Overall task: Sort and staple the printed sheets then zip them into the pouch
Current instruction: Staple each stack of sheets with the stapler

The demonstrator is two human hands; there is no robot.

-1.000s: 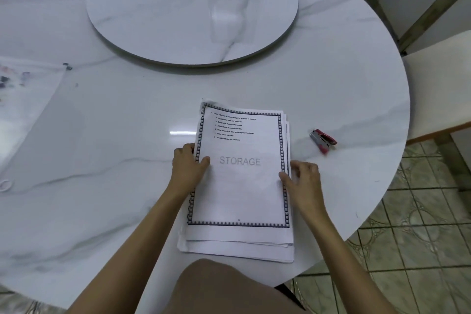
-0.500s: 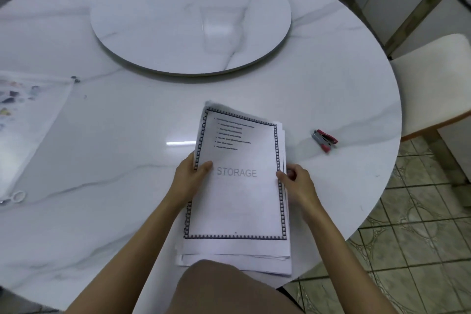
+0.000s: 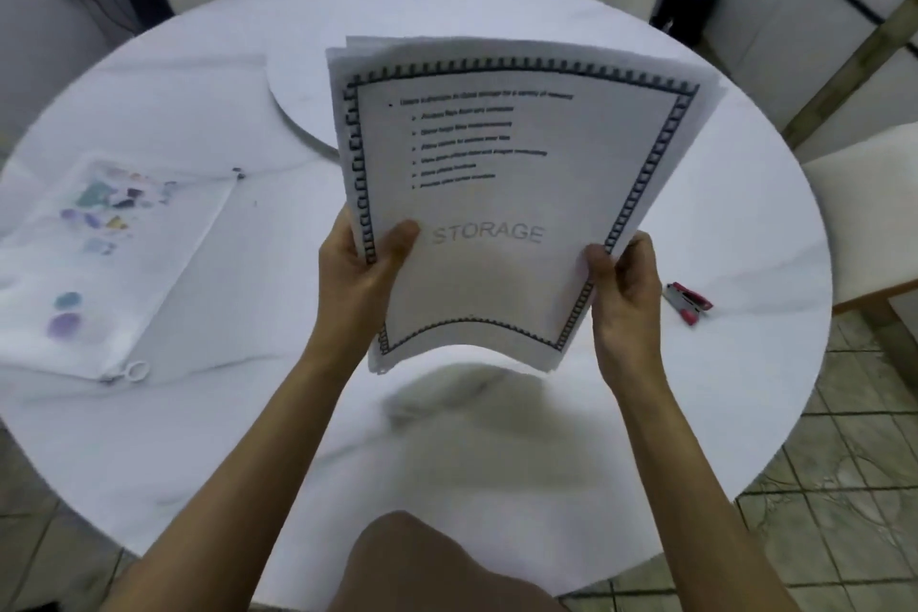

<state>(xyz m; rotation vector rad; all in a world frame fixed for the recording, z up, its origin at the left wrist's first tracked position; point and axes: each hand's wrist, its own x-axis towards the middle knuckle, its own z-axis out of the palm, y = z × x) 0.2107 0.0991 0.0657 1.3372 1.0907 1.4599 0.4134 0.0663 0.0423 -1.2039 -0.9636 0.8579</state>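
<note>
A stack of printed sheets (image 3: pixel 501 194) is raised off the table, tilted up toward me; its top page has a dark patterned border and the word STORAGE. My left hand (image 3: pixel 365 273) grips the stack's left edge, thumb on the front. My right hand (image 3: pixel 621 293) grips the right edge. A small red and grey stapler (image 3: pixel 688 303) lies on the table just right of my right hand. The clear zip pouch (image 3: pixel 99 263) with coloured prints and a white ring pull lies flat at the left of the table.
The round white marble table (image 3: pixel 497 452) has a raised turntable (image 3: pixel 298 99) at its centre, partly hidden by the sheets. White chairs stand at the back and at the right (image 3: pixel 869 214). My knee (image 3: pixel 422 567) shows at the bottom. Tiled floor lies to the right.
Both hands have lifted the stack of sheets off the table and tipped it up toward me. The view has widened, showing the pouch and the far chairs.
</note>
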